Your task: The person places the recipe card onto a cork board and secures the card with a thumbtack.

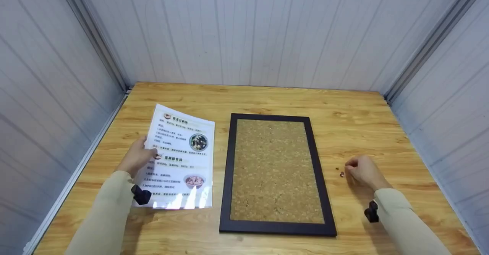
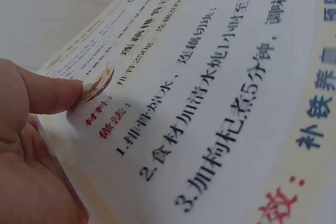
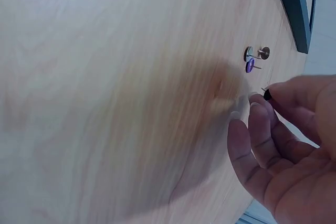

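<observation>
Black tack (image 3: 267,95) in right fingers (image 3: 260,127): right-wrist view only.

Wood-grain table (image 1: 183,230), black-framed cork board (image 1: 276,171) lying flat, three thumbtacks (image 3: 250,66) to its right

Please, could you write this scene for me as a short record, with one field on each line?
Left hand: pinches the left edge of a glossy sheet
Sheet print: Chinese text, with pictures of food in bowls
Right hand: pinches a dark thumbtack at the fingertips
Loose thumbtacks: three, on the wooden table, between board and right hand
Cork board: dark frame, lying on the table, right of the sheet
Background: pale panelled walls
</observation>
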Demonstrator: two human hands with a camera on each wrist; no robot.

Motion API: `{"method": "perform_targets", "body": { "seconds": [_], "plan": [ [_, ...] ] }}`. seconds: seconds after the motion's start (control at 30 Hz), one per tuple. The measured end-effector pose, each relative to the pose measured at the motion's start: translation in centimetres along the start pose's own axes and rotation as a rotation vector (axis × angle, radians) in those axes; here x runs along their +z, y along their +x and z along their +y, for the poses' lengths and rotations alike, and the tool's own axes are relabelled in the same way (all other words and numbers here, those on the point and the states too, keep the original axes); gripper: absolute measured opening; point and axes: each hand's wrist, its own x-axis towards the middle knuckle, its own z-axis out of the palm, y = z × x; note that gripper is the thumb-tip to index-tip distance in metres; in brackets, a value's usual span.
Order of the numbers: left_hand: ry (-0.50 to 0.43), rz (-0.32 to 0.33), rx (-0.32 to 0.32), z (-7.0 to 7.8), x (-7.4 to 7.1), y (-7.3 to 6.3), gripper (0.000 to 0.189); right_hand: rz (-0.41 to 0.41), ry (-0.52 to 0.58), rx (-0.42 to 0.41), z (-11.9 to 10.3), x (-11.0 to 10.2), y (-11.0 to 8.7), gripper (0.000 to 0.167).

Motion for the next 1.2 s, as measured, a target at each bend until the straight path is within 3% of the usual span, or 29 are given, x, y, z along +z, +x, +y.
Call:
{"method": "perform_targets", "body": {
  "seconds": [0.17,0.33,0.53,0.6,0.67,0.83,1.2],
  "plan": [
    [-0.082,-0.007,0.029,1.0,-0.7,-0.5,0.057,0.032,0.034,0.025,-0.2,0.4,-0.3,0.023],
    [-0.231,-0.019,0.057,2.4,-1.4,-0.6,0.051,0.064,0.029,0.000,-0.2,0.6,-0.3,0.022],
    [-0.567,-0.072,0.067,3.7,-0.8,-0.6,0.048,0.072,0.030,-0.011,-0.2,0.9,-0.4,0.021],
    [-0.653,-0.099,0.072,4.0,0.0,-0.5,0.047,0.072,0.023,-0.004,-0.2,0.9,-0.6,0.022],
    [-0.680,-0.112,0.075,4.4,1.0,-0.3,0.045,0.075,0.018,0.000,-0.2,1.0,-0.6,0.023],
    [-0.627,-0.114,0.081,5.3,4.1,0.3,0.050,0.099,0.025,-0.013,-0.4,1.2,-0.4,0.022],
    [-0.573,-0.169,0.070,5.9,13.9,0.7,0.070,0.103,0.095,-0.022,-0.8,2.2,-0.4,0.019]
  ]
}}
